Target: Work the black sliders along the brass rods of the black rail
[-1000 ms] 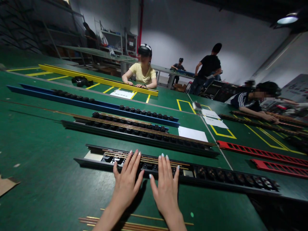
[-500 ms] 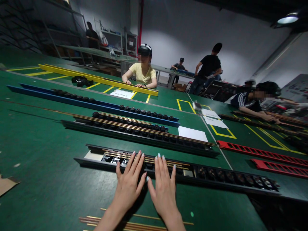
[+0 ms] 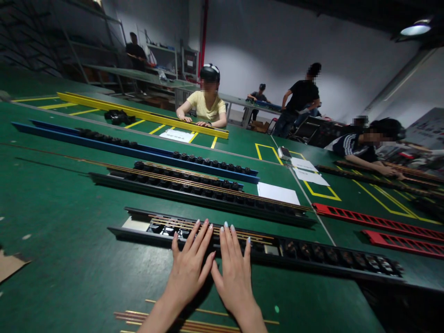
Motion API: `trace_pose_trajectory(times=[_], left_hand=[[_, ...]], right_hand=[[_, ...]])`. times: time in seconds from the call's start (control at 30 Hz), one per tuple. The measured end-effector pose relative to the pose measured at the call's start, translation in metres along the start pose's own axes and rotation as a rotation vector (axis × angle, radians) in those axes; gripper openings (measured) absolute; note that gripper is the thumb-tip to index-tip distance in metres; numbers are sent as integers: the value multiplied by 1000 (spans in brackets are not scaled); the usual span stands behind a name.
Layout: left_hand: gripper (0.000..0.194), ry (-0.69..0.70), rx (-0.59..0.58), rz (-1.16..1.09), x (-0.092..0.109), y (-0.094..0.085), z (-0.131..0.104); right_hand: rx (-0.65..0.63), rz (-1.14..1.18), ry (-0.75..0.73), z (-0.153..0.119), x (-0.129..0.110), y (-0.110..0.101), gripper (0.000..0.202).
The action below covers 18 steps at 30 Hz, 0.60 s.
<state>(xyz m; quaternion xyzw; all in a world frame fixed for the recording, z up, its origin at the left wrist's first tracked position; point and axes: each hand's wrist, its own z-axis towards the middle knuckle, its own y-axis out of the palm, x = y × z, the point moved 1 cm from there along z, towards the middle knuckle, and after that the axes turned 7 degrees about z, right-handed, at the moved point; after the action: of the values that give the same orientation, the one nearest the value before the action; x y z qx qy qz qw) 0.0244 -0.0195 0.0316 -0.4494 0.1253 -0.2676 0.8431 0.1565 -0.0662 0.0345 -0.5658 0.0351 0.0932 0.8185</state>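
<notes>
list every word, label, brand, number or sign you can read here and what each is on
None can be read.
White sheet beside the yellow rail: printed line, too blurred.
Two white sheets farther right: print, too small.
Board at right edge: marks, too blurred.
Long black channel in front: no text visible.

Left hand [image 3: 190,268] and right hand [image 3: 234,273], bare: held side by side, palms turned down. Fingers [image 3: 199,240] extended forward, little fingers [image 3: 175,243] spread outward. Thumbs [image 3: 207,269] angled inward, tips brought close together behind the fingertips. Wrists [image 3: 170,299] and forearms [image 3: 157,319] positioned behind the fingers.
</notes>
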Motion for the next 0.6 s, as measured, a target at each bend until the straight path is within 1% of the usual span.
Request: trace_pose_trajectory(times=[0.2, 0.47, 0.6], left_hand=[[56, 23, 14, -37, 3, 0, 1], [56, 15, 8, -49, 3, -1, 2], [59, 19, 4, -33, 2, 0, 0]], right_hand=[[-13, -17, -71, -1, 1, 2, 63], [-47, -2, -61, 1, -2, -2, 64], [-11, 5, -48, -1, -1, 3, 64]])
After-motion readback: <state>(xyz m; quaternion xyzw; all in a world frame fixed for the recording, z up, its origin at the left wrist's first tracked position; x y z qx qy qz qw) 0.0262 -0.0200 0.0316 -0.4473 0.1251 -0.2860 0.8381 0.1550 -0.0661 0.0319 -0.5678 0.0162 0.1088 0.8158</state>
